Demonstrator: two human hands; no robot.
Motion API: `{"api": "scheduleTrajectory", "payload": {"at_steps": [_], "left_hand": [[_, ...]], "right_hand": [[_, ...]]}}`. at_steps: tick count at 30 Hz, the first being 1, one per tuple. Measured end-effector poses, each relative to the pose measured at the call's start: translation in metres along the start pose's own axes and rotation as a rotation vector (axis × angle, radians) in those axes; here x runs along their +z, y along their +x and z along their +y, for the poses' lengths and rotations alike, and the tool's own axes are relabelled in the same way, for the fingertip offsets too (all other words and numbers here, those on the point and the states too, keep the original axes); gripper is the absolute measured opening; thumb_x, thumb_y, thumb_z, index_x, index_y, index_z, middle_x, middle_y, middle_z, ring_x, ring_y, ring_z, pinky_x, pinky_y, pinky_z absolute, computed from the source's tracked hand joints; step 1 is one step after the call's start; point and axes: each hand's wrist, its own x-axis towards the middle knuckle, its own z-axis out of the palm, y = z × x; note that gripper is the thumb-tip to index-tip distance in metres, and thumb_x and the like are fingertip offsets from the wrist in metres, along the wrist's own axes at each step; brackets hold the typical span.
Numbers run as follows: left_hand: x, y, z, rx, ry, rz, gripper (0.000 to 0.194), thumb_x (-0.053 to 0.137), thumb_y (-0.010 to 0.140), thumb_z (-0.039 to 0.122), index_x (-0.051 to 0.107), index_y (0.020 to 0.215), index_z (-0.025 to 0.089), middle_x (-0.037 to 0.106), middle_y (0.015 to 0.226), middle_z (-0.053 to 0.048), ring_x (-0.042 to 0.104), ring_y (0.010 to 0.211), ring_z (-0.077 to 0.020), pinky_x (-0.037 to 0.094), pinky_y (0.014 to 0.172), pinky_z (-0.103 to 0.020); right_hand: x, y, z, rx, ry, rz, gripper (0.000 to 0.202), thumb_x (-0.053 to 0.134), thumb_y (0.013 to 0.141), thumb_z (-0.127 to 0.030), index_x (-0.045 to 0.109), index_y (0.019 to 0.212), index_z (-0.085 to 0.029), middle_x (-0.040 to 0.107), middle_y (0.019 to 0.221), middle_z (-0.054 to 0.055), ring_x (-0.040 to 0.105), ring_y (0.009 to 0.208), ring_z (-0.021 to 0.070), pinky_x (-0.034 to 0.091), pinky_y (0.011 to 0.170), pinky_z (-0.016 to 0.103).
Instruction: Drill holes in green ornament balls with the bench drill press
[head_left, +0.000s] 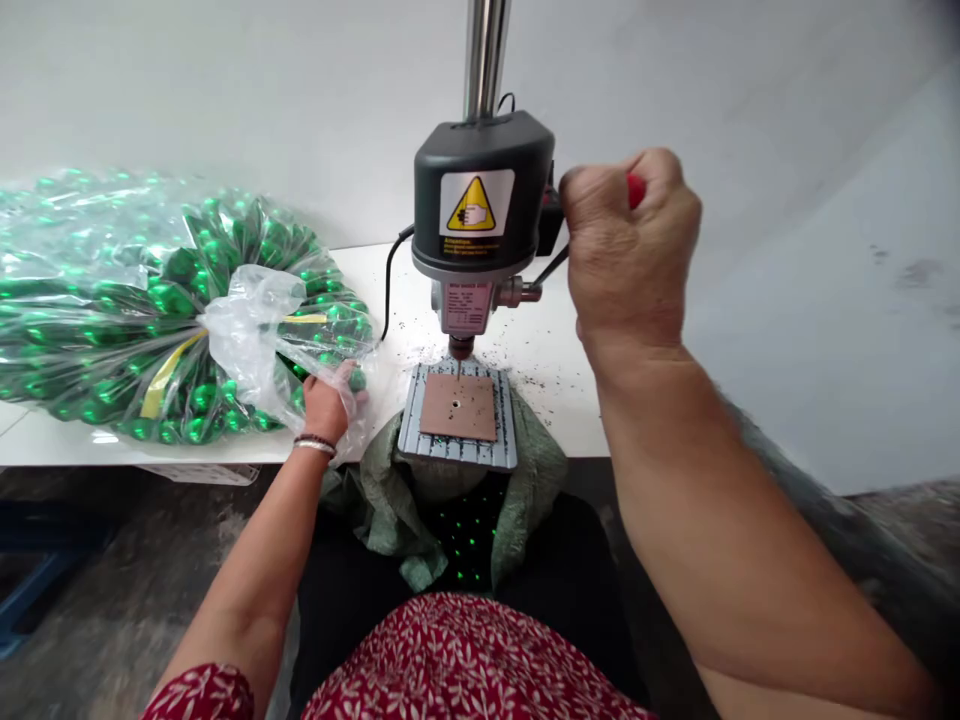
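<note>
A small bench drill press [484, 200] stands at the front edge of a white table [555, 400]. My right hand [630, 250] is closed around its red-knobbed feed lever [636, 188] at the right of the drill head. Under the bit lies a brown square pad [459, 406] with a hole, on the grey ribbed base plate [457, 450]. My left hand [330, 400] reaches into the open mouth of a clear plastic bag [150, 300] full of shiny green beads and touches a green bead [357, 379]; whether it grips the bead is unclear.
A green woven sack [390, 500] hangs open below the table edge under the drill, with green specks inside. Dark drilling debris is scattered on the table around the base. A black cable [388, 280] runs behind the drill. The wall is close behind.
</note>
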Motion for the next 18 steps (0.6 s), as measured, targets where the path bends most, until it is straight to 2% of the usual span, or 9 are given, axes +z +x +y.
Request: {"api": "scheduleTrajectory", "payload": {"at_steps": [3, 5, 7, 9, 12, 13, 15, 18], "left_hand": [[-0.017, -0.033, -0.009, -0.028, -0.206, 0.269, 0.057, 0.07, 0.075, 0.027, 0.054, 0.128, 0.013, 0.059, 0.122, -0.017, 0.056, 0.119, -0.0324, 0.047, 0.102, -0.045], [-0.033, -0.061, -0.006, -0.175, -0.335, 0.481, 0.062, 0.075, 0.067, 0.028, 0.052, 0.122, 0.014, 0.058, 0.111, -0.011, 0.059, 0.107, -0.0279, 0.05, 0.097, -0.045], [-0.048, -0.087, 0.005, -0.199, -0.501, 0.523, 0.066, 0.076, 0.066, 0.032, 0.047, 0.122, 0.017, 0.054, 0.113, -0.008, 0.062, 0.092, -0.0205, 0.054, 0.088, -0.039], [-0.056, -0.106, 0.025, -0.076, -0.678, 0.469, 0.064, 0.077, 0.066, 0.034, 0.047, 0.12, 0.019, 0.054, 0.115, -0.007, 0.063, 0.092, -0.0185, 0.055, 0.086, -0.036], [-0.05, -0.111, 0.058, 0.116, -0.979, 0.208, 0.056, 0.074, 0.072, 0.034, 0.049, 0.12, 0.021, 0.057, 0.117, -0.007, 0.062, 0.1, -0.0182, 0.053, 0.09, -0.032], [-0.044, -0.106, 0.067, 0.128, -1.057, 0.108, 0.053, 0.072, 0.074, 0.035, 0.05, 0.121, 0.021, 0.059, 0.116, -0.007, 0.063, 0.1, -0.018, 0.053, 0.09, -0.032], [-0.03, -0.091, 0.082, 0.057, -1.136, -0.04, 0.05, 0.069, 0.077, 0.036, 0.053, 0.122, 0.019, 0.063, 0.114, -0.007, 0.063, 0.099, -0.0185, 0.052, 0.09, -0.032], [-0.008, -0.063, 0.094, -0.045, -1.09, -0.096, 0.051, 0.069, 0.075, 0.036, 0.058, 0.122, 0.017, 0.066, 0.116, -0.008, 0.062, 0.105, -0.0215, 0.048, 0.097, -0.035]], "right_hand": [[0.0, 0.001, 0.002, -0.001, 0.01, -0.003, 0.032, 0.054, 0.087, -0.025, 0.032, 0.065, -0.019, 0.031, 0.06, -0.008, 0.027, 0.059, 0.0019, 0.028, 0.062, 0.022], [0.001, 0.001, 0.004, -0.005, 0.014, -0.004, 0.032, 0.055, 0.087, -0.025, 0.032, 0.065, -0.019, 0.03, 0.06, -0.008, 0.027, 0.059, 0.002, 0.028, 0.062, 0.022], [0.002, 0.001, 0.005, -0.007, 0.015, 0.0, 0.032, 0.054, 0.087, -0.027, 0.031, 0.065, -0.019, 0.029, 0.06, -0.008, 0.027, 0.059, 0.0017, 0.028, 0.063, 0.022], [0.003, 0.001, 0.005, -0.005, 0.02, 0.008, 0.033, 0.053, 0.087, -0.028, 0.031, 0.065, -0.018, 0.028, 0.061, -0.007, 0.027, 0.059, 0.0013, 0.027, 0.063, 0.02], [0.002, 0.0, 0.003, 0.006, 0.041, 0.009, 0.033, 0.054, 0.087, -0.027, 0.031, 0.065, -0.018, 0.028, 0.061, -0.008, 0.028, 0.059, 0.0013, 0.026, 0.064, 0.019], [0.002, 0.0, 0.002, 0.015, 0.037, 0.003, 0.033, 0.054, 0.086, -0.027, 0.031, 0.065, -0.018, 0.028, 0.06, -0.008, 0.028, 0.059, 0.0014, 0.027, 0.065, 0.019], [0.0, 0.0, -0.001, 0.034, 0.002, -0.016, 0.034, 0.054, 0.087, -0.026, 0.031, 0.065, -0.018, 0.028, 0.06, -0.008, 0.028, 0.059, 0.0021, 0.027, 0.065, 0.019], [-0.001, 0.0, -0.003, 0.039, -0.045, -0.037, 0.035, 0.056, 0.088, -0.027, 0.031, 0.065, -0.019, 0.029, 0.06, -0.007, 0.027, 0.06, 0.004, 0.028, 0.064, 0.022]]}}
